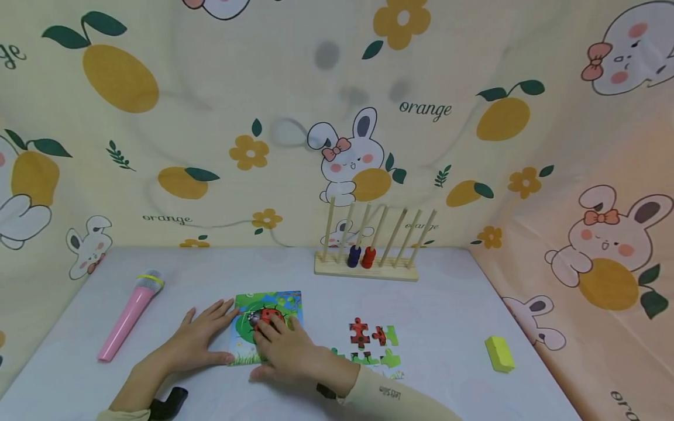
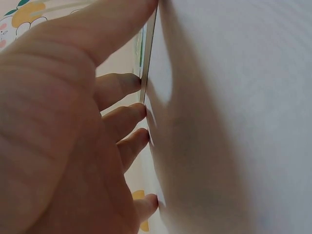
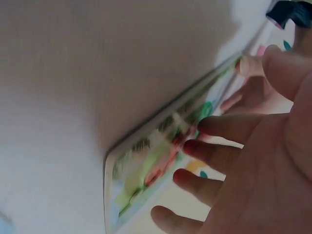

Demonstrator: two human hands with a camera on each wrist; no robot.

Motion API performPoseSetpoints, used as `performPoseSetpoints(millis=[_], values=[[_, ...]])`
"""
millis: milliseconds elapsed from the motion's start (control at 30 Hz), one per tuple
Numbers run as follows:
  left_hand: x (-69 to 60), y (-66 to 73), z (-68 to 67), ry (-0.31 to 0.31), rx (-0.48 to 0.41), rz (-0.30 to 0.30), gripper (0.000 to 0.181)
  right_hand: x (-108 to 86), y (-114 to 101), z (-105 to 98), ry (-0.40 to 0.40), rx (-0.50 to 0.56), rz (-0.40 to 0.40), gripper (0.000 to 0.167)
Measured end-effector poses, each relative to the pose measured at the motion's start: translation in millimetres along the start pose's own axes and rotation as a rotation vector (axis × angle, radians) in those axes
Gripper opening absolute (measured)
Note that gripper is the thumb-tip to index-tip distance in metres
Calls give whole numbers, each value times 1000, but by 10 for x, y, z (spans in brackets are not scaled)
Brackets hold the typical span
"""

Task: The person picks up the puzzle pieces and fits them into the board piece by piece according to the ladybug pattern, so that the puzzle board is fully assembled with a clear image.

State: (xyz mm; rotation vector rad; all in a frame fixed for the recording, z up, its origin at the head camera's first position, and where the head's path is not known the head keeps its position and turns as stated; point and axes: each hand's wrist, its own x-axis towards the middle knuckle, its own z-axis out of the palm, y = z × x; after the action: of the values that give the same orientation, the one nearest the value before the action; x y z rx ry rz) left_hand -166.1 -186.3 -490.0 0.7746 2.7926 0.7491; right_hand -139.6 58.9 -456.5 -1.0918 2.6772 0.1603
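A square puzzle board (image 1: 292, 299) with a ladybug on a green leaf lies on the white table, its edge also showing in the right wrist view (image 3: 141, 146). Along the board's left edge is my left hand (image 1: 197, 339), fingers spread and thumb near the lower left corner; in the left wrist view its fingertips meet the board's side and the table. Over the ladybug stretches my right hand (image 1: 289, 354), fingers extended and holding nothing. It covers the board's lower right part. Whether its fingertips press the picture is hard to tell.
Loose puzzle pieces (image 1: 360, 333) lie right of the board, some partly behind the right forearm. A pink toy microphone (image 1: 129, 316) is at left. A wooden peg stand (image 1: 365, 270) with blue and red beads stands behind; a yellow-green block (image 1: 499, 354) lies at right.
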Motion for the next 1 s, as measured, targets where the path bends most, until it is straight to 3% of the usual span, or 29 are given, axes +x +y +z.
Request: performPoseSetpoints(millis=[200,433,600,767,1000], values=[[9,-12,5,7,8,5,103,-141,298,-47,115,79,31,72],[24,-22,14,-6,13,-11,104,-635,926,-36,238,162,146,47],[26,-23,15,-11,11,-15,104,-932,1254,45,239,233,207,43],[23,-24,14,-13,10,-14,105,-1078,1374,176,230,298,247,43],[29,-6,9,-15,-1,-18,104,-1122,1408,288,299,342,232,42]])
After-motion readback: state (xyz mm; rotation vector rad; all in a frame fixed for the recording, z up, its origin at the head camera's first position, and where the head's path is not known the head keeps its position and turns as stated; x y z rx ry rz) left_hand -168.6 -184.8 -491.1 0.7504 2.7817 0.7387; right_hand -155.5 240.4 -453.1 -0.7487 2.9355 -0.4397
